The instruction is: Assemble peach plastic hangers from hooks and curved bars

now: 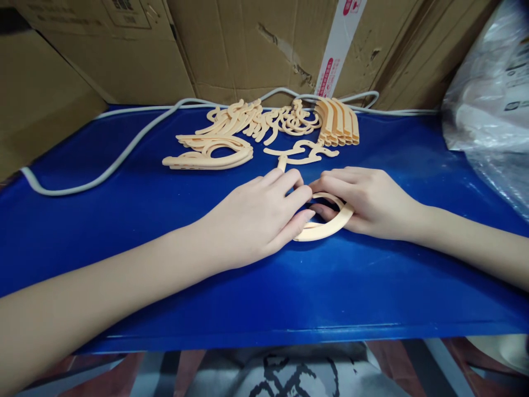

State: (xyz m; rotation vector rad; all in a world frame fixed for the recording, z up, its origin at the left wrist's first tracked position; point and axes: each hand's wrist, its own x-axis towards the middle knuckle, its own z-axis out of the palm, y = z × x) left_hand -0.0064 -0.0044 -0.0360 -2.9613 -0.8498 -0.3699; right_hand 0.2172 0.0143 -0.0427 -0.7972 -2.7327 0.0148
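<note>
In the head view, my left hand [264, 215] and my right hand [363, 201] meet above the blue table, both closed around a beige plastic folding hanger [326, 229]. Its curved arms form a loop between my hands. My right fingers grip the loop's right side, with the thumb inside it. My left fingers cover the left end, and a short beige tip [282, 162] pokes out beyond them. Just past my fingertips lie loose hook-shaped hanger pieces [306, 151]. How the parts join under my fingers is hidden.
Stacked folded hangers [210, 157] lie left of centre. Behind them are piles of curved pieces [233, 118], hooks [295, 118] and neatly stacked hanger arms [339, 121]. A grey cable [124, 151] crosses the table [289, 298]. Cardboard boxes [248, 49] and a plastic bag [487, 105] border it.
</note>
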